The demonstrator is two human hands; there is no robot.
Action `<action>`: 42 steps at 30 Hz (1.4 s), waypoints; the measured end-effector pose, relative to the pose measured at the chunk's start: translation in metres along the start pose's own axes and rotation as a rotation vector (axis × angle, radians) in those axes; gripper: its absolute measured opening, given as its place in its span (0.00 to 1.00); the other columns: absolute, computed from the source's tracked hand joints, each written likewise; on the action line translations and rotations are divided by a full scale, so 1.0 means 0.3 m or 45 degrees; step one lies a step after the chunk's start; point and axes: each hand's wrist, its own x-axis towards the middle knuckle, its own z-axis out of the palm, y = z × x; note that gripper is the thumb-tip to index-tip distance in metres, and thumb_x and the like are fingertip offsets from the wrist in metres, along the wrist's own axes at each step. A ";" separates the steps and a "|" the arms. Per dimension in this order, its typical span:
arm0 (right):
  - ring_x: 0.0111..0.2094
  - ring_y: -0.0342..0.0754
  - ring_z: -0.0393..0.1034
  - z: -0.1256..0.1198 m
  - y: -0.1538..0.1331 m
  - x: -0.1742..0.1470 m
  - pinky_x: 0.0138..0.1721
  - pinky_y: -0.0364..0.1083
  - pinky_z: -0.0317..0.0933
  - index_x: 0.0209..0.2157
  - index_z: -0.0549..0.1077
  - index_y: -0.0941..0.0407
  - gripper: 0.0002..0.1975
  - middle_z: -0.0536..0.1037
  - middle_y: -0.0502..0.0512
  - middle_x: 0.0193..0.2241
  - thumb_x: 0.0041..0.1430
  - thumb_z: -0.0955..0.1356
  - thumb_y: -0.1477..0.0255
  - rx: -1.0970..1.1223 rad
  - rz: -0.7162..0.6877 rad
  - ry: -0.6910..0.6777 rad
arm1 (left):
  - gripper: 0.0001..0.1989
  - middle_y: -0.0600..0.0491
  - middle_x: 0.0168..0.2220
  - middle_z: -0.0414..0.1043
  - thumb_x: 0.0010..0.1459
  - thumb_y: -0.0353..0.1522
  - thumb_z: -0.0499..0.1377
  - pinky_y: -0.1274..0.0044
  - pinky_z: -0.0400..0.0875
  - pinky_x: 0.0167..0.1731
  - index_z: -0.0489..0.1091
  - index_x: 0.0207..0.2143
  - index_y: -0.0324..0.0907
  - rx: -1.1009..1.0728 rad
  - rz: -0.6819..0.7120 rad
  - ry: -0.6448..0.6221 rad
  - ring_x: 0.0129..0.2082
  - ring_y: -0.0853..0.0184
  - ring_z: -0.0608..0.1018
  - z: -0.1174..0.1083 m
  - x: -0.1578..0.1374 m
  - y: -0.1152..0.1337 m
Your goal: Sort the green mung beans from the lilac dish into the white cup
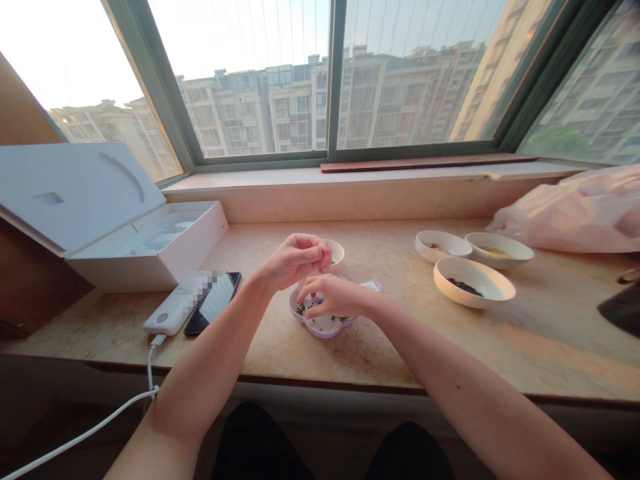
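My left hand (303, 256) is raised over the far side of the dish, fingertips pinched together; whatever is between them is too small to make out. Below it, my right hand (331, 296) reaches into a purple-rimmed, lobed dish (327, 333), its bent fingers and thumb apart. Small dark green bits (301, 309) lie in the dish's compartments, partly hidden by that hand. Just behind my left hand stands a small white bowl (338, 253), partly covered by the fingers, with a bit of green inside.
Three white bowls stand to the right, the nearest bowl (475, 300) holding dark pieces. A plastic bag (575, 210) lies behind them. On the left are an open white box (200, 233), a power bank (167, 313) with a cable, and a phone (215, 303). The counter's front edge runs below my forearms.
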 end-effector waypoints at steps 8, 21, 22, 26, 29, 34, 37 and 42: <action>0.41 0.49 0.71 0.014 0.004 0.010 0.41 0.46 0.60 0.42 0.83 0.49 0.11 0.78 0.52 0.41 0.55 0.74 0.69 -0.084 -0.051 -0.066 | 0.16 0.55 0.22 0.68 0.47 0.41 0.73 0.79 0.62 0.26 0.76 0.24 0.38 -0.034 0.053 0.017 0.24 0.73 0.68 -0.015 0.009 -0.018; 0.30 0.47 0.70 0.038 -0.029 0.035 0.32 0.46 0.59 0.29 0.82 0.56 0.09 0.80 0.54 0.29 0.55 0.69 0.79 -0.081 0.117 -0.042 | 0.11 0.54 0.27 0.74 0.56 0.38 0.66 0.78 0.65 0.33 0.79 0.34 0.38 0.569 -0.026 0.461 0.28 0.72 0.71 -0.040 0.055 -0.101; 0.30 0.47 0.70 0.036 -0.033 0.037 0.31 0.46 0.59 0.29 0.82 0.56 0.09 0.81 0.55 0.29 0.55 0.68 0.79 -0.116 0.123 -0.036 | 0.09 0.52 0.30 0.76 0.57 0.35 0.65 0.77 0.67 0.35 0.80 0.35 0.38 0.724 -0.027 0.510 0.30 0.71 0.73 -0.047 0.059 -0.112; 0.27 0.47 0.67 0.030 -0.046 0.042 0.28 0.47 0.55 0.27 0.81 0.56 0.10 0.80 0.55 0.27 0.58 0.68 0.77 -0.292 0.147 -0.032 | 0.08 0.50 0.36 0.79 0.59 0.30 0.60 0.73 0.69 0.42 0.80 0.35 0.41 1.466 0.016 0.615 0.35 0.66 0.77 -0.084 0.066 -0.148; 0.30 0.47 0.70 0.030 -0.039 0.040 0.30 0.46 0.57 0.30 0.81 0.56 0.10 0.81 0.55 0.30 0.58 0.67 0.79 -0.289 0.124 -0.031 | 0.10 0.50 0.36 0.78 0.61 0.29 0.57 0.73 0.69 0.42 0.80 0.34 0.44 1.788 -0.019 0.566 0.36 0.65 0.77 -0.110 0.065 -0.163; 0.36 0.50 0.73 0.042 -0.006 0.033 0.37 0.47 0.62 0.35 0.79 0.57 0.11 0.80 0.57 0.37 0.56 0.66 0.82 -0.289 0.104 -0.006 | 0.12 0.50 0.39 0.78 0.64 0.31 0.55 0.70 0.68 0.45 0.80 0.35 0.44 1.964 -0.090 0.498 0.39 0.63 0.77 -0.132 0.067 -0.171; 0.38 0.51 0.73 0.045 0.011 0.032 0.39 0.48 0.63 0.36 0.77 0.56 0.10 0.80 0.57 0.39 0.57 0.66 0.82 -0.302 0.098 0.021 | 0.13 0.49 0.40 0.78 0.64 0.32 0.55 0.69 0.68 0.47 0.80 0.37 0.44 1.948 -0.090 0.510 0.40 0.63 0.78 -0.135 0.068 -0.167; 0.41 0.51 0.73 0.034 0.019 0.029 0.42 0.48 0.62 0.37 0.75 0.56 0.09 0.79 0.57 0.41 0.58 0.65 0.82 -0.230 0.117 0.069 | 0.12 0.50 0.40 0.78 0.65 0.33 0.55 0.72 0.70 0.45 0.80 0.38 0.43 1.850 -0.058 0.577 0.38 0.65 0.78 -0.137 0.067 -0.152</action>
